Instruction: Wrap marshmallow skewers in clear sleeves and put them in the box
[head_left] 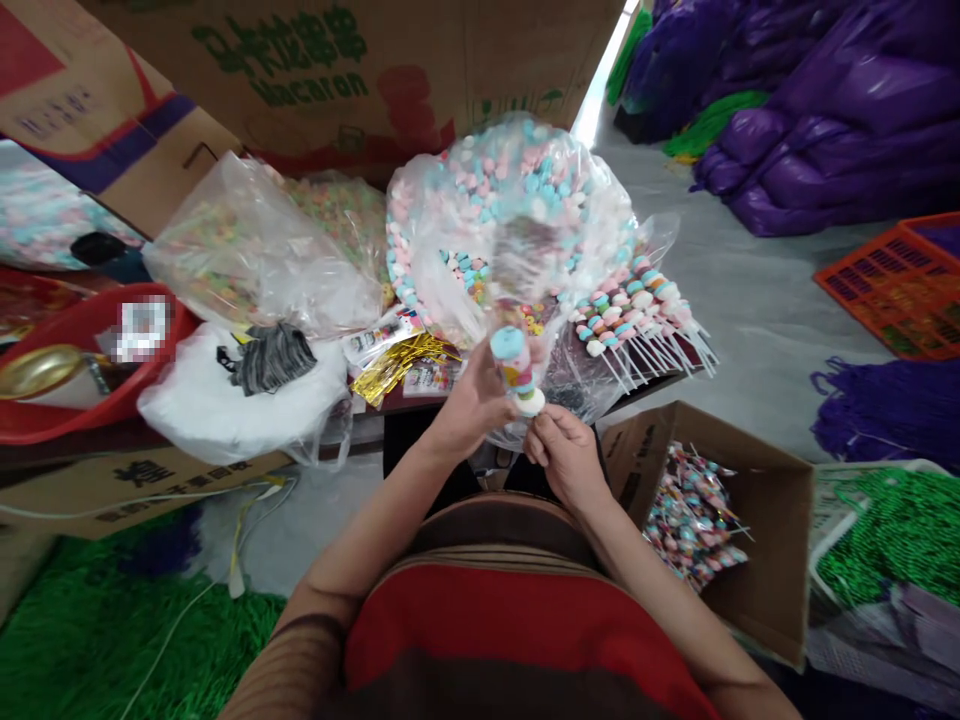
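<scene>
My left hand is wrapped round a marshmallow skewer with blue, pink, green and white pieces, which seems to be inside a clear wrapper. At its white lower end, my right hand has thumb and fingers pinched together; the stick itself is hidden there. Beyond the hands lies a large clear bag of pastel marshmallows. Unwrapped marshmallow skewers with white sticks are piled to its right. Left of my hands are gold twist ties and a printed packet.
A cardboard box with wrapped skewers stands low on the right. Bags of ring-shaped sweets, a white bundle and a red basin lie left. A Macaron carton rises behind; an orange crate sits at far right.
</scene>
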